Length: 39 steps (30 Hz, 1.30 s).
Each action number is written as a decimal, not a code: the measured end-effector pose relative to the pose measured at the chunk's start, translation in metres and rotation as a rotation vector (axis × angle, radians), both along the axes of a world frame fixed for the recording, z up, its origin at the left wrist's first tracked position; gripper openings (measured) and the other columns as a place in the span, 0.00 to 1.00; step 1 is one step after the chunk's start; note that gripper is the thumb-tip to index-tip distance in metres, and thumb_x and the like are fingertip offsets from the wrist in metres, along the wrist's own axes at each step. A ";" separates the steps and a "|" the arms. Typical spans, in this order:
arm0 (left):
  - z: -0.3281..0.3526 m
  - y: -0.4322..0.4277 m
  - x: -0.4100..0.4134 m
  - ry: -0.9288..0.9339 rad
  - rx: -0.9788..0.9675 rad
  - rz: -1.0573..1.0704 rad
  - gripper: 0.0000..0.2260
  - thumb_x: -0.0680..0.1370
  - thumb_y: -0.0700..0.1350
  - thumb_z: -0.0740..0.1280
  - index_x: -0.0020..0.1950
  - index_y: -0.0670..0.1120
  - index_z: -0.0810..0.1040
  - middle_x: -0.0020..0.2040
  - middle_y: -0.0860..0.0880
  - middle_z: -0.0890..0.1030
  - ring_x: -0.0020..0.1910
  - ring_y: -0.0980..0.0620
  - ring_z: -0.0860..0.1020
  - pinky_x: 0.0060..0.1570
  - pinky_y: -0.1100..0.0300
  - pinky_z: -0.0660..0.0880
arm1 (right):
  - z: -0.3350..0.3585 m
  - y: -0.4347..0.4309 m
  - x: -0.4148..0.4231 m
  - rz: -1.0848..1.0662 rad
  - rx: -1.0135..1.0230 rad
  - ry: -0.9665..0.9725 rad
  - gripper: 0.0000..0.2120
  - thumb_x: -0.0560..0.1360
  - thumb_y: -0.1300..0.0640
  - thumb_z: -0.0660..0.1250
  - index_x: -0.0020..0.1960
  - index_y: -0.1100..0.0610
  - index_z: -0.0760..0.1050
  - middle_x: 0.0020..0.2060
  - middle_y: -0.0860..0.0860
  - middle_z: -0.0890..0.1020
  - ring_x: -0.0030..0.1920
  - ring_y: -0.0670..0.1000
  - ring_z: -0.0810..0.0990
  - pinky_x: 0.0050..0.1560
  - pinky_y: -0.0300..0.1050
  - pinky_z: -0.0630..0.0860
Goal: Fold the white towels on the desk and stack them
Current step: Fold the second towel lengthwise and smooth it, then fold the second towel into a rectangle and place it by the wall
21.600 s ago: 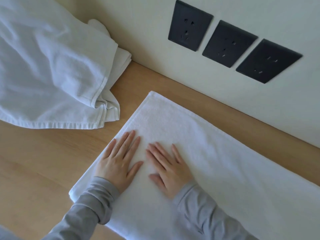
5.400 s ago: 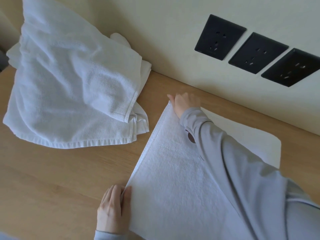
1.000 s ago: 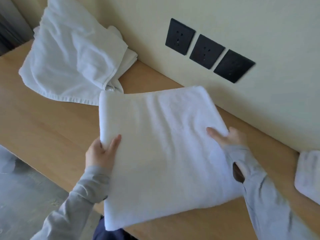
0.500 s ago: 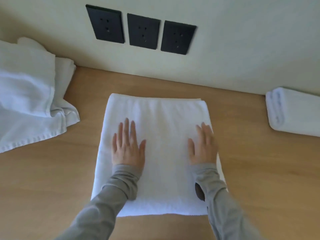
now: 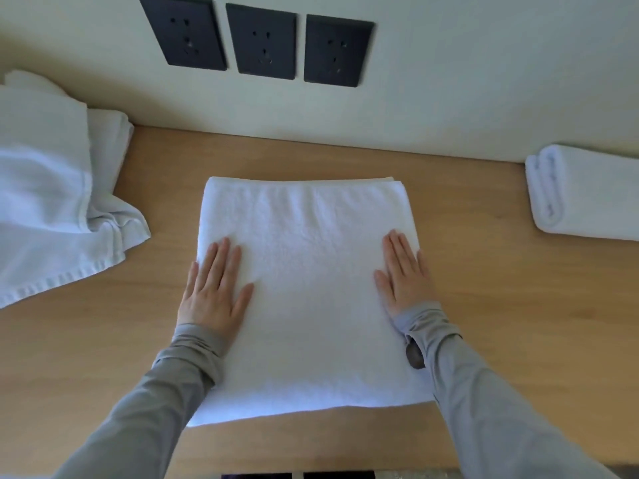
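The wooden surface [image 5: 484, 278] is backed by a wall with three black sockets [image 5: 262, 43]. The folded towel [image 5: 311, 288] is pressed at its side edges by the flat, spread left hand [image 5: 214, 292] and right hand [image 5: 404, 274], which are set wider apart than half a second ago. Unfolded towels [image 5: 45, 188] are heaped at left, a finished towel [image 5: 587, 195] at right.

Soft, even daylight, fairly bright, without glare. Faint shadow along the tabletop [image 5: 484, 305] far edge under the wall [image 5: 484, 81]. Slight overall softness; wide-angle bending toward left and right edges; white cloth nearly washed out, bluish.
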<state>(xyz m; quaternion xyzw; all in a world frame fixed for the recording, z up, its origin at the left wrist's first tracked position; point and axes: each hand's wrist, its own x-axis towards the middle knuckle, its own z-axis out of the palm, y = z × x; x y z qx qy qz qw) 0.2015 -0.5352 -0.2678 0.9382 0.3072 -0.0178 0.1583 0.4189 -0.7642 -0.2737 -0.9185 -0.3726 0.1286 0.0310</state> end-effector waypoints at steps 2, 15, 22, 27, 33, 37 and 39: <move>0.008 0.001 -0.006 0.048 0.001 -0.045 0.39 0.71 0.69 0.29 0.75 0.48 0.42 0.76 0.52 0.41 0.75 0.53 0.40 0.74 0.55 0.39 | 0.011 -0.004 -0.004 0.046 -0.048 0.004 0.30 0.80 0.44 0.45 0.74 0.53 0.34 0.75 0.48 0.37 0.74 0.45 0.34 0.74 0.48 0.34; 0.028 -0.032 -0.102 0.091 -0.054 -0.507 0.52 0.58 0.68 0.73 0.72 0.40 0.64 0.73 0.45 0.63 0.71 0.51 0.60 0.72 0.58 0.49 | 0.042 -0.099 -0.050 0.649 -0.188 0.009 0.55 0.59 0.27 0.65 0.74 0.61 0.57 0.74 0.55 0.59 0.73 0.51 0.55 0.69 0.50 0.51; 0.042 -0.018 -0.095 0.010 -0.213 -0.339 0.39 0.60 0.55 0.80 0.68 0.46 0.72 0.67 0.52 0.72 0.67 0.50 0.71 0.64 0.54 0.71 | 0.049 -0.096 -0.034 0.444 0.260 0.217 0.34 0.57 0.54 0.81 0.60 0.63 0.77 0.60 0.58 0.78 0.60 0.57 0.77 0.56 0.56 0.77; 0.076 0.012 -0.070 0.127 -0.543 -0.021 0.19 0.62 0.56 0.78 0.51 0.60 0.80 0.50 0.57 0.80 0.53 0.55 0.76 0.55 0.61 0.70 | 0.082 -0.069 0.000 0.164 0.178 0.513 0.23 0.60 0.46 0.78 0.53 0.51 0.81 0.48 0.44 0.83 0.51 0.42 0.80 0.48 0.29 0.71; 0.129 0.074 -0.008 0.177 -0.748 -0.045 0.13 0.58 0.60 0.74 0.32 0.53 0.83 0.30 0.57 0.78 0.34 0.62 0.76 0.38 0.68 0.68 | 0.131 -0.016 0.064 0.027 0.061 0.826 0.17 0.52 0.46 0.77 0.39 0.49 0.80 0.35 0.41 0.83 0.39 0.40 0.81 0.37 0.31 0.73; 0.147 0.112 0.037 0.097 -0.893 0.040 0.08 0.65 0.50 0.75 0.38 0.48 0.82 0.35 0.54 0.82 0.37 0.57 0.80 0.38 0.67 0.73 | 0.152 0.026 0.108 -0.078 0.144 0.873 0.17 0.58 0.54 0.78 0.45 0.53 0.81 0.43 0.47 0.84 0.47 0.49 0.82 0.46 0.41 0.76; 0.147 0.125 0.052 -0.003 -0.961 0.155 0.09 0.70 0.48 0.73 0.44 0.45 0.79 0.41 0.48 0.81 0.43 0.49 0.78 0.45 0.58 0.73 | 0.150 0.042 0.125 -0.196 0.247 0.838 0.17 0.59 0.56 0.80 0.45 0.55 0.81 0.44 0.50 0.83 0.49 0.52 0.81 0.48 0.43 0.76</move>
